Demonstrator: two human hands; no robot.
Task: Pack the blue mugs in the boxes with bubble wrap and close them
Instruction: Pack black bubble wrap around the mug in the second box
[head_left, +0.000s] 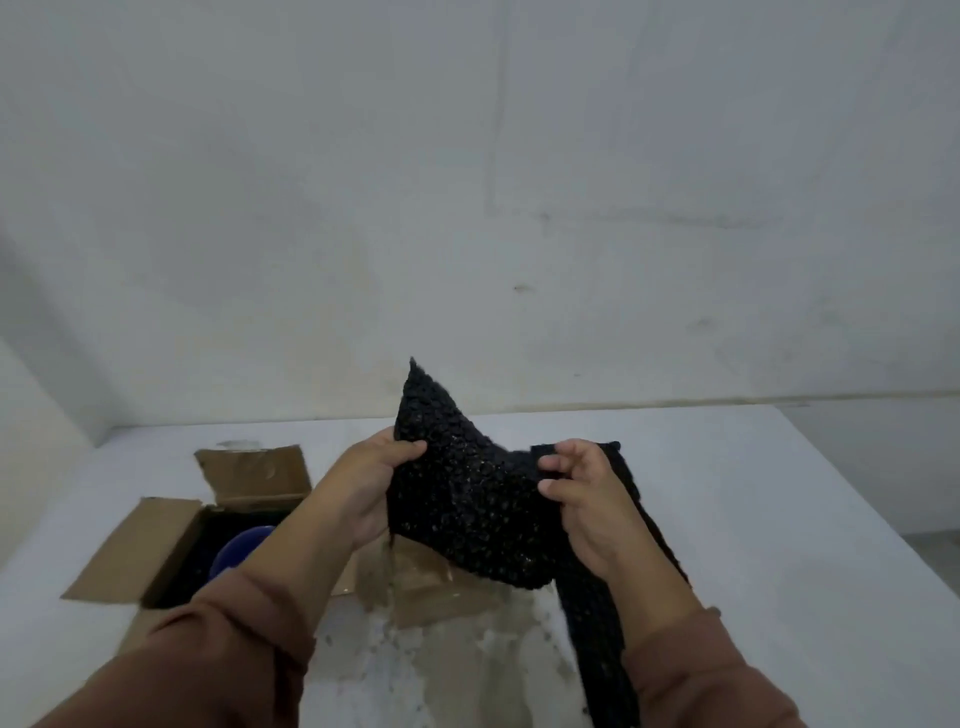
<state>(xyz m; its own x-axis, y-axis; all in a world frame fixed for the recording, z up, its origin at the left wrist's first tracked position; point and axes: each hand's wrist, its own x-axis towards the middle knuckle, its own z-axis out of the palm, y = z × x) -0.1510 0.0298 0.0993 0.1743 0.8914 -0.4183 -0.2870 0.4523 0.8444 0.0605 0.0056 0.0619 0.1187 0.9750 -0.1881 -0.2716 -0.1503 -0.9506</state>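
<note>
Now, handling: the wrap (467, 514) is looking light, soft and floppy; it is sagging between the two grips and a peak is standing up above the left hand, so I judge it will fold wherever it is not being supported.
Where to hold: the edges seem the best place, pinched at two spots well apart, as both hands are doing; a single grip would probably let it droop into a strip.
Left hand (374, 483): it is gripping the wrap's left edge, fingers curled over the front and closed on it.
Right hand (576, 493): it is pinching the wrap's right part between thumb and fingers, closed on it; a long tail is hanging down past the right wrist toward the bench's near edge.
Wrap's look: black bubble sheet, pebbled with small glinting bubbles, crumpled, being held up in the air over the middle of the bench (779, 493).
Mug (234, 553): blue and glossy, likely hard and breakable, so it is wanting padding all round; only part of it is showing, behind the left forearm.
Mug's place: it is sitting inside the open box (171, 545) near the bench's left edge, on a dark lining.
Box flaps: brown cardboard, standing open, not yet closed.
Second cardboard piece (426, 587): it is lying flat under the wrap; I cannot tell whether it is another box.
</note>
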